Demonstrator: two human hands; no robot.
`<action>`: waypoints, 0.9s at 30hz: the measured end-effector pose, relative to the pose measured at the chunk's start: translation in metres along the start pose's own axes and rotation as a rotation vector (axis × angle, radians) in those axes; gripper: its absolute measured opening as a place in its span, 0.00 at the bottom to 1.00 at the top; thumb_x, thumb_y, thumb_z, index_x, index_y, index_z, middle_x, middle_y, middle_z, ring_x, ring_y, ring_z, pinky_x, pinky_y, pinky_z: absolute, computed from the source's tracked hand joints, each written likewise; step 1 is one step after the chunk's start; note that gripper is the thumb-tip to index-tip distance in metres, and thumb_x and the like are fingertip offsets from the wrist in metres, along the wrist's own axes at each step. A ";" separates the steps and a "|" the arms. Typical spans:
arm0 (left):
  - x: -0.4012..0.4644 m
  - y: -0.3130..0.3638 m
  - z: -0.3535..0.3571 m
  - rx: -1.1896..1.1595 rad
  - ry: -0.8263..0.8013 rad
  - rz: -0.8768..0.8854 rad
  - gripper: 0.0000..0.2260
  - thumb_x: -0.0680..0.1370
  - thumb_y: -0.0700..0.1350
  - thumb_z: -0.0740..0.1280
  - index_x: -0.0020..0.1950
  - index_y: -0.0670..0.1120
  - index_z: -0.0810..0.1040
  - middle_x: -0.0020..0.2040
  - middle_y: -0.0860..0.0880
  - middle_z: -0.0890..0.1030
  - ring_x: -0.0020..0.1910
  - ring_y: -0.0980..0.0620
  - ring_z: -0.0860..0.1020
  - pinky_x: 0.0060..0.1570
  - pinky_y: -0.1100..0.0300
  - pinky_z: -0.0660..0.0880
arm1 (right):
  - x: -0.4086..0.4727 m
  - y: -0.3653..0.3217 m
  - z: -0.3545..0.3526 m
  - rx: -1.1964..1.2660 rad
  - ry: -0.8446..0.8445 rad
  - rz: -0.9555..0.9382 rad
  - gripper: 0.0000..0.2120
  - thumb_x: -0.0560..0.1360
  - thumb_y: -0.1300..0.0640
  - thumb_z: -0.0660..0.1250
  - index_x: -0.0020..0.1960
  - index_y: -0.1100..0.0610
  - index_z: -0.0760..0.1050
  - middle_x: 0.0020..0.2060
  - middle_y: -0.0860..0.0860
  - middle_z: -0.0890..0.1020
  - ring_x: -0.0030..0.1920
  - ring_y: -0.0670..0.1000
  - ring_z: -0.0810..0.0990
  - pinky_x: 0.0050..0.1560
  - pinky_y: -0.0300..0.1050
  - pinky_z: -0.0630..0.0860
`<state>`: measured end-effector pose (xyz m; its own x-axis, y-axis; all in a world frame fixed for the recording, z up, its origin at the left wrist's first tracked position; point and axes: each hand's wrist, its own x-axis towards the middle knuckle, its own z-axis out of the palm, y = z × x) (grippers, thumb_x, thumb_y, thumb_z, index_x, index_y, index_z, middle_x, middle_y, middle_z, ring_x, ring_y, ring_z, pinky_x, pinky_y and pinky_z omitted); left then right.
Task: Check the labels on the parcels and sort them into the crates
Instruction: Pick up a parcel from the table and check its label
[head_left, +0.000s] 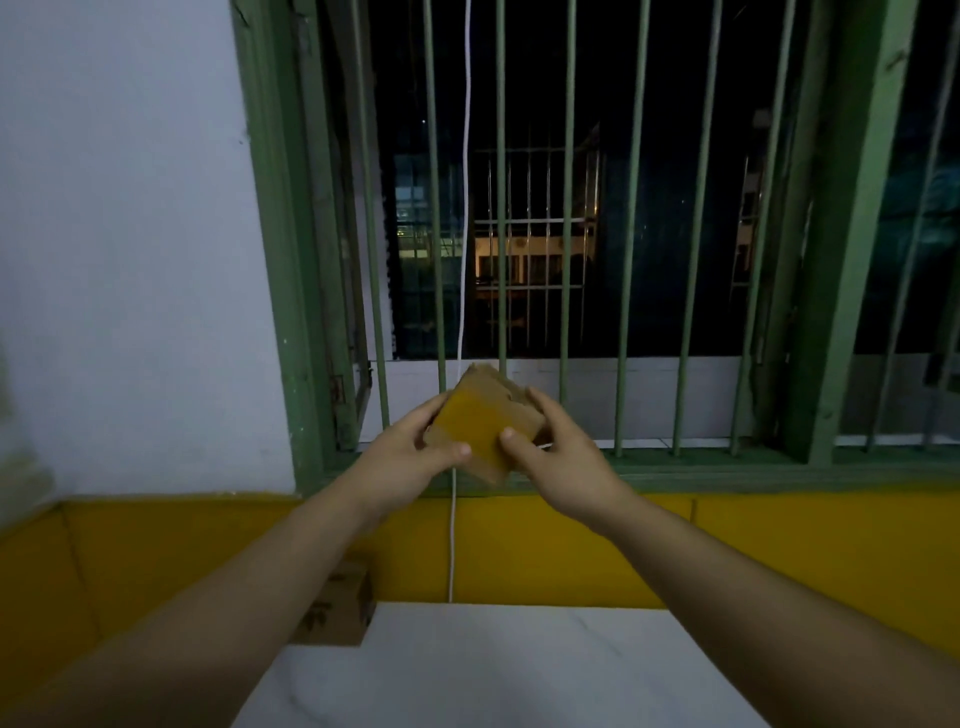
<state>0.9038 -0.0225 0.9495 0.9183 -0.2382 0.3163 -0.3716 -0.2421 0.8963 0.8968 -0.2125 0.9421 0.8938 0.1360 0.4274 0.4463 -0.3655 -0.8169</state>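
The fingers (436, 410) of the left hand (402, 462) curl round the left edge of a small cardboard parcel (480, 421), with the thumb laid across its near face at about 8 o'clock. The fingers (540, 410) of the right hand (558, 462) wrap the opposite edge at 3 o'clock, the thumb pressing the near face at roughly 4 o'clock. Both hands are thus grasping the parcel, which sits between them, held up in the air and tilted so one corner points to 12 o'clock. A patch of yellow tape or label covers much of the face turned toward the camera; any print on it is too dim to read.

Both bare forearms reach in from 7 and 5 o'clock. Below them, at 6 o'clock, lies the white desk (519, 675). At 7 o'clock from the parcel, just beside the desk's far left corner, sits a cardboard box (343, 608), partly hidden by the left forearm. A thin white cord (464, 208) hangs down behind the parcel. Beyond stand a yellow wall band (779, 545), a white wall (130, 260) at 10 o'clock, and a green barred window (628, 234) at 12 o'clock, dark outside.
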 end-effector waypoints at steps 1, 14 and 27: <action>0.000 0.000 0.000 -0.014 0.030 0.008 0.21 0.79 0.42 0.66 0.68 0.59 0.67 0.58 0.56 0.78 0.58 0.57 0.76 0.58 0.59 0.73 | 0.000 -0.001 -0.002 0.018 -0.022 0.016 0.22 0.79 0.49 0.64 0.69 0.39 0.59 0.54 0.40 0.75 0.52 0.42 0.76 0.52 0.39 0.76; 0.005 0.017 -0.012 -0.094 0.259 0.013 0.15 0.82 0.53 0.57 0.68 0.55 0.61 0.61 0.49 0.75 0.60 0.48 0.75 0.63 0.46 0.72 | 0.006 -0.011 -0.004 -0.234 0.062 -0.029 0.09 0.78 0.44 0.64 0.53 0.48 0.75 0.48 0.46 0.74 0.49 0.45 0.74 0.46 0.40 0.71; -0.003 0.015 -0.007 -0.275 0.168 0.006 0.13 0.82 0.51 0.59 0.65 0.62 0.72 0.57 0.55 0.82 0.60 0.52 0.77 0.63 0.45 0.71 | 0.007 -0.033 0.006 0.242 0.064 0.000 0.12 0.83 0.51 0.56 0.51 0.37 0.75 0.49 0.38 0.82 0.52 0.40 0.79 0.50 0.40 0.76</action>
<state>0.8966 -0.0186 0.9641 0.9345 -0.0750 0.3481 -0.3470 0.0273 0.9375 0.8884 -0.1945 0.9696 0.8924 0.0747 0.4450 0.4512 -0.1332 -0.8824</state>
